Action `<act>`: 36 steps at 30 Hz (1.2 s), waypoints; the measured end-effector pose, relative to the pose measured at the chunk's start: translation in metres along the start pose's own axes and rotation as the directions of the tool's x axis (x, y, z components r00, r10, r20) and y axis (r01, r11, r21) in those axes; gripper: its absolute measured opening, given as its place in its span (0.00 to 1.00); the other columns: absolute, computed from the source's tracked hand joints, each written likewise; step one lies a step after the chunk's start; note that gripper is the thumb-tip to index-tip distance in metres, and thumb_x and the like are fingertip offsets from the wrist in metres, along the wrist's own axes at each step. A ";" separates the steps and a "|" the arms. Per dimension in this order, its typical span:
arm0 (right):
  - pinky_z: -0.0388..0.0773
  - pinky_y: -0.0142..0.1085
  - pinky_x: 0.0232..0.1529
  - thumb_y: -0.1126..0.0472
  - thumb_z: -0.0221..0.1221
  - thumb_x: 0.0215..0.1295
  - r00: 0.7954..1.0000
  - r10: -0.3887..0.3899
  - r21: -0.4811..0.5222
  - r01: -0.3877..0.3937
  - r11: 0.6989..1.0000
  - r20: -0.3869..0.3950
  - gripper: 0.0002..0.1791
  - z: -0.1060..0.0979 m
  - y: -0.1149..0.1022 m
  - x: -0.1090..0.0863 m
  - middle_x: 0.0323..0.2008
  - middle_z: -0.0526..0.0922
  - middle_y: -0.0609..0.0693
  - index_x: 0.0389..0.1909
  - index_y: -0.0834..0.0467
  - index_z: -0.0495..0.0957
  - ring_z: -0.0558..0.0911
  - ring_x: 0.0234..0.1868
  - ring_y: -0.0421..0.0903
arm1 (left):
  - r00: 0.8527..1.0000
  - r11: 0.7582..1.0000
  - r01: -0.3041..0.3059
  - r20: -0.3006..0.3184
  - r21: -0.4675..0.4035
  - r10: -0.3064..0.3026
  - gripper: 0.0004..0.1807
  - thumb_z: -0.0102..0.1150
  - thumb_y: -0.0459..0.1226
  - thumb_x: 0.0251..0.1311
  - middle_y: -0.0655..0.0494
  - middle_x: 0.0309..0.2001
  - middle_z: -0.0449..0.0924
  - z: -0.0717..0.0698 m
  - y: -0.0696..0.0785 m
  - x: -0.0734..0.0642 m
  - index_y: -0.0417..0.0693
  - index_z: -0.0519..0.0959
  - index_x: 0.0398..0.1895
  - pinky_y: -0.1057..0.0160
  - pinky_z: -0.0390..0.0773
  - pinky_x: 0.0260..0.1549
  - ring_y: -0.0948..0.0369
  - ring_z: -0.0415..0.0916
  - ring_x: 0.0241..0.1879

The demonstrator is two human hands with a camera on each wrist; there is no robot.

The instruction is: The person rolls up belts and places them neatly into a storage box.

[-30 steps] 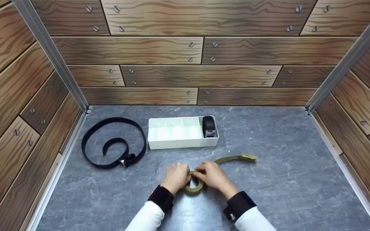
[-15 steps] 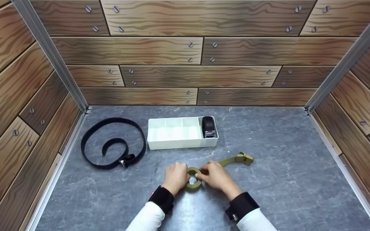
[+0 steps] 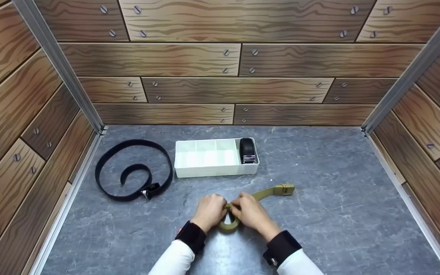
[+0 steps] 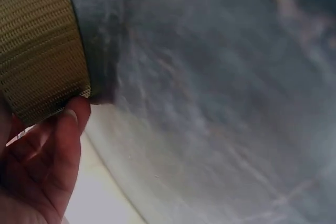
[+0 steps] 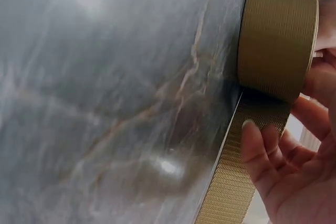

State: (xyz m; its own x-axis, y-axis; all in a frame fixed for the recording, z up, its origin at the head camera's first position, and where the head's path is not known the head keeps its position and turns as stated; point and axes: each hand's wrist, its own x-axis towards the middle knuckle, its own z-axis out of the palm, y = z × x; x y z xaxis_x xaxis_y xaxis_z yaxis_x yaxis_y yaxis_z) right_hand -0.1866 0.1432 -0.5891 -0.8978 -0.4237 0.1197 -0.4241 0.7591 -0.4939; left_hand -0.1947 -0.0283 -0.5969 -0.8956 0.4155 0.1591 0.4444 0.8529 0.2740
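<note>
An olive webbing belt (image 3: 227,228) stands on its edge as a ring-shaped roll between both hands. My left hand (image 3: 210,211) pinches the roll from the left; in the left wrist view a fingertip and thumb meet at the lower edge of the webbing (image 4: 42,51). On the roll's right side, my right hand (image 3: 255,213) holds the belt where the loose strap leaves the coil. The right wrist view has the fingers (image 5: 254,148) against that strap, just below the coil (image 5: 278,35). The free tail runs right to an olive buckle (image 3: 283,189) lying on the table.
Behind the hands sits a white divided box (image 3: 216,171) with a rolled black belt (image 3: 247,149) in its right compartment. A loosely coiled black belt (image 3: 101,160) with a buckle lies at left. Wood-patterned walls (image 3: 189,89) enclose the grey table (image 3: 330,229) on three sides.
The buckle end has been drawn left toward the hands and has turned over. My right hand has shifted slightly out and back at the roll, while the left stays nearly in place.
</note>
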 end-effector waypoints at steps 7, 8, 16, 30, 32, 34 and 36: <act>0.73 0.41 0.31 0.51 0.64 0.63 0.998 0.061 -0.078 -0.059 0.995 0.020 0.12 -0.005 -0.004 -0.004 0.31 0.73 0.45 0.38 0.56 0.86 0.74 0.31 0.45 | 0.998 1.000 -0.016 -0.057 0.027 0.018 0.13 0.69 0.38 0.49 0.54 0.20 0.79 0.003 0.001 -0.002 0.49 0.76 0.14 0.55 0.74 0.19 0.52 0.77 0.20; 0.74 0.42 0.31 0.49 0.64 0.62 0.997 0.076 -0.101 -0.073 0.992 0.023 0.13 -0.006 -0.006 -0.004 0.32 0.73 0.45 0.37 0.56 0.85 0.75 0.31 0.46 | 0.998 1.000 -0.007 -0.057 0.029 0.009 0.13 0.69 0.38 0.49 0.54 0.20 0.79 0.003 0.001 -0.002 0.48 0.76 0.14 0.55 0.74 0.19 0.52 0.77 0.20; 0.75 0.46 0.29 0.52 0.67 0.57 0.994 0.111 -0.229 -0.103 0.968 0.022 0.12 -0.009 -0.013 -0.006 0.28 0.71 0.48 0.25 0.56 0.79 0.75 0.27 0.50 | 0.998 0.999 0.026 -0.066 0.038 -0.023 0.13 0.69 0.38 0.48 0.53 0.20 0.79 0.004 0.005 -0.002 0.48 0.76 0.14 0.55 0.75 0.19 0.52 0.77 0.20; 0.73 0.43 0.23 0.57 0.65 0.58 0.997 0.073 -0.239 -0.076 0.968 -0.024 0.11 -0.003 -0.012 -0.003 0.25 0.71 0.46 0.19 0.51 0.78 0.74 0.22 0.49 | 1.000 1.000 -0.006 -0.027 0.021 0.007 0.11 0.68 0.37 0.49 0.54 0.21 0.79 0.001 0.005 -0.003 0.48 0.76 0.16 0.57 0.75 0.19 0.54 0.77 0.21; 0.75 0.45 0.25 0.54 0.65 0.59 0.994 0.108 -0.228 -0.107 0.968 -0.008 0.08 -0.006 -0.011 -0.005 0.27 0.73 0.47 0.24 0.53 0.82 0.76 0.24 0.50 | 0.999 1.000 -0.004 -0.041 0.025 0.005 0.11 0.68 0.36 0.48 0.53 0.21 0.79 0.003 0.005 -0.003 0.47 0.76 0.16 0.57 0.75 0.19 0.53 0.77 0.20; 0.76 0.47 0.27 0.50 0.66 0.59 0.986 0.165 -0.225 -0.159 0.961 0.007 0.10 -0.009 -0.011 -0.006 0.28 0.75 0.49 0.29 0.53 0.84 0.78 0.27 0.52 | 0.998 1.000 0.014 -0.053 0.016 -0.013 0.10 0.67 0.34 0.46 0.51 0.21 0.79 0.004 0.005 -0.004 0.46 0.76 0.16 0.56 0.75 0.19 0.52 0.77 0.20; 0.76 0.48 0.28 0.48 0.66 0.58 0.978 0.209 -0.232 -0.199 0.952 0.018 0.12 -0.012 -0.011 -0.006 0.30 0.76 0.49 0.33 0.53 0.85 0.79 0.29 0.53 | 0.997 0.999 0.041 -0.058 0.001 -0.041 0.09 0.66 0.33 0.44 0.50 0.20 0.78 0.004 0.006 -0.004 0.46 0.75 0.15 0.55 0.75 0.19 0.51 0.77 0.20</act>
State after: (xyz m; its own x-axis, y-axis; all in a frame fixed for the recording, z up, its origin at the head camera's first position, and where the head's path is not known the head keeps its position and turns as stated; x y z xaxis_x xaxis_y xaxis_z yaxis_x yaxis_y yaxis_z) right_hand -0.1777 0.1429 -0.5742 -0.9644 -0.2643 -0.0017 -0.2521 0.9219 -0.2941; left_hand -0.1890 -0.0234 -0.5996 -0.9100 0.3616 0.2027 0.4076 0.8694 0.2792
